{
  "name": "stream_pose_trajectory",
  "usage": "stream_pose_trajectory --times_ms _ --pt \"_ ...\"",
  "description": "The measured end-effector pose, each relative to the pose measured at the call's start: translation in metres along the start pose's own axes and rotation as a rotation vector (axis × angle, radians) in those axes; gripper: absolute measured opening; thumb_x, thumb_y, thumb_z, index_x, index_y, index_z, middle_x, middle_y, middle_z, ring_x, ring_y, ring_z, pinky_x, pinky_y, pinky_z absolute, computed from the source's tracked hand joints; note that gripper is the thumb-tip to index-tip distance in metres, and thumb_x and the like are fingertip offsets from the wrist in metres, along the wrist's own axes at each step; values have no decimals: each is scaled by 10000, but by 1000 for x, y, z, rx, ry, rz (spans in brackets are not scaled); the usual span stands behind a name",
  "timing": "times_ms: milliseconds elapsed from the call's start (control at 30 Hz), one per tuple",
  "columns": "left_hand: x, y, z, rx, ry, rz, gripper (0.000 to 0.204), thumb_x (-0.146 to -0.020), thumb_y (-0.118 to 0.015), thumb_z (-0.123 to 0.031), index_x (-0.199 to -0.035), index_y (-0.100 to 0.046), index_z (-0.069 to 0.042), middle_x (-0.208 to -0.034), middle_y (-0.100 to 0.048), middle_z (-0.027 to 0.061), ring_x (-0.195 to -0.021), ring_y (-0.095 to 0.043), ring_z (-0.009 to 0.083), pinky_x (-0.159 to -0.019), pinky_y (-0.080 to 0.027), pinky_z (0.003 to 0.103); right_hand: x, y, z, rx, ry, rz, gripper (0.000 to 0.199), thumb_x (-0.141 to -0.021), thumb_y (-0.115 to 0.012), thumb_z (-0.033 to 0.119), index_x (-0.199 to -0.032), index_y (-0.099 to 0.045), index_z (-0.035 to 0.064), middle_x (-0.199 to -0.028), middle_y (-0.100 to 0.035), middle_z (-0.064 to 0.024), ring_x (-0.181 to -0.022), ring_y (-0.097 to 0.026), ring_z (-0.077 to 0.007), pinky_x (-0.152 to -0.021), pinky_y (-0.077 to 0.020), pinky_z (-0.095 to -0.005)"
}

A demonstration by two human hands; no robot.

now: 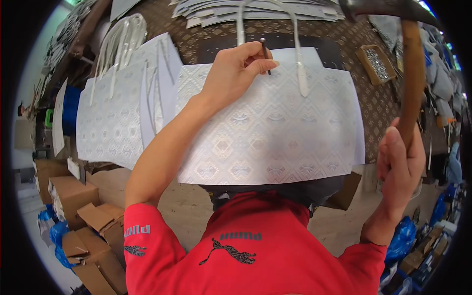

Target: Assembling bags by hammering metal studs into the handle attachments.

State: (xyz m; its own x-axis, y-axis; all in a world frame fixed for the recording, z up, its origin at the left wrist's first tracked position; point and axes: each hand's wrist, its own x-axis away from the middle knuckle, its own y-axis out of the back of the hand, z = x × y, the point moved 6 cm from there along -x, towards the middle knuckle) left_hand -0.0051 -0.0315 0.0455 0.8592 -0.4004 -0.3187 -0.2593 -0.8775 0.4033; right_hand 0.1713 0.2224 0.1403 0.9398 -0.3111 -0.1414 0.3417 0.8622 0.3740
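Hands busy — left hand (236,69) pinches punch (265,55) on silver panel (268,132), right hand (400,162) grips hammer (410,69)

I get single view only: head camera, left of worn pair, fisheye. Looks steeply down and forward from above wearer's chest; red shirt (255,246) fills lower edge. Very near: forearms enter from bottom, left hand (236,69) centre-top, right hand (400,162) at right rim. Counter (364,113) runs across upper half, its far end toward top of frame. Straight edges bow near rim; corners black. Cardboard boxes (83,216) on floor visible lower left. No second view for me to compare overlap.
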Motion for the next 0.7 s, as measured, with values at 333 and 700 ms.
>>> stream_pose_trajectory --times_ms 333,700 --pt "-38 -72 16 69 10 46 143 -926 -687 -135 -965 -708 1 -799 -717 83 -706 -640 134 -663 -491 277 1 17 -33 -49 -177 -8 167 -1007 -630 203 -972 -568 52 -689 -500 49 -496 -385 3 -434 -273 -172" --pt "-41 -78 3 -128 -97 101 132 -938 -677 -129 -976 -690 -3 -833 -697 97 -744 -632 175 -702 -498 299 -11 21 -37 6 -129 -31 165 -1016 -619 203 -978 -573 49 -685 -495 49 -497 -389 -1 -439 -284 -173"
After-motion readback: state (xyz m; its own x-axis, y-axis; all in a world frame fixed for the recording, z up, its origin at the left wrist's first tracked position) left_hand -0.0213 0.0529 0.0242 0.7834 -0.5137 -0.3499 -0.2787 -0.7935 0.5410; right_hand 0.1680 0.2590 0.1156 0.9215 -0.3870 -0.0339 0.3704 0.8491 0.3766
